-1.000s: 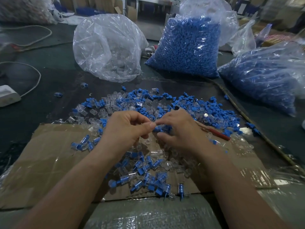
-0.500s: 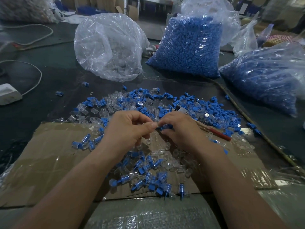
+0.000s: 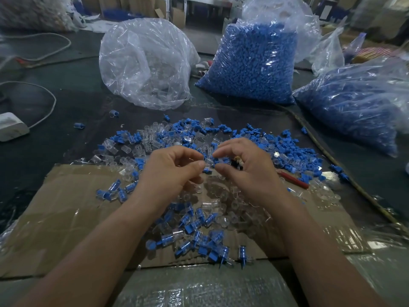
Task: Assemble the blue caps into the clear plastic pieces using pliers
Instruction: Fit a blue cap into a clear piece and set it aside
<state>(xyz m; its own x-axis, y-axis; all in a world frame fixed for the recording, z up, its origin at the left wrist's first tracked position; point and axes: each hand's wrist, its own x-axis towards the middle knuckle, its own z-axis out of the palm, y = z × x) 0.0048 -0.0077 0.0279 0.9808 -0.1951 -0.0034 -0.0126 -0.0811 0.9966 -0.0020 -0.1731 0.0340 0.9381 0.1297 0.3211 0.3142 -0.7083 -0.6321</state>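
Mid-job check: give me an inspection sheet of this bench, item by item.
Surface: dark table, taped cardboard sheet on it.
Job's things: blue caps and clear pieces piled loose; assembled pieces nearer; red-handled tool lying beside right hand.
Clutter: clear bag, blue bag and second blue bag behind.
Grippers: left hand and right hand pinch one small piece between them.
Cables: white cable to white box, left; dark cord, right.
Surroundings: cardboard boxes, blurred.

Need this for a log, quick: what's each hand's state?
Left hand: fingers pinch a clear piece, it seems.
Right hand: fingers pinch a blue cap, it seems.
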